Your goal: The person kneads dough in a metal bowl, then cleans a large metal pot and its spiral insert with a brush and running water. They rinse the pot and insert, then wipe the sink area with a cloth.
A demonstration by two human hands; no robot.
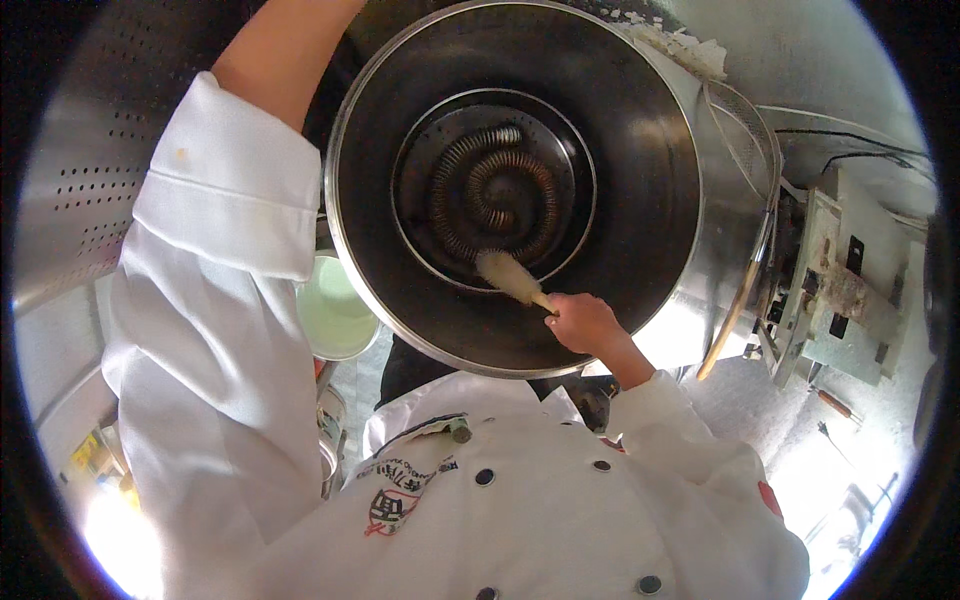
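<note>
My right hand (pixel 585 322) grips the short handle of a pale bristle brush (pixel 510 276) over the inside of a large, deep round metal pot (pixel 637 225). The brush head overlaps the lower edge of a ring near the pot's bottom. Inside that ring lies a coiled metal spring or heating element (pixel 551 199), dark brown with a paler end. My left hand is out of view; the left forearm (pixel 289 52) reaches past the top edge, left of the pot.
Below left of the pot stands a pale green bucket (pixel 337 307). Along the right side are a wire mesh strainer (pixel 750 142) with a wooden handle and a metal bracket (pixel 847 277) with slots. A perforated metal panel (pixel 97 187) rises at the left.
</note>
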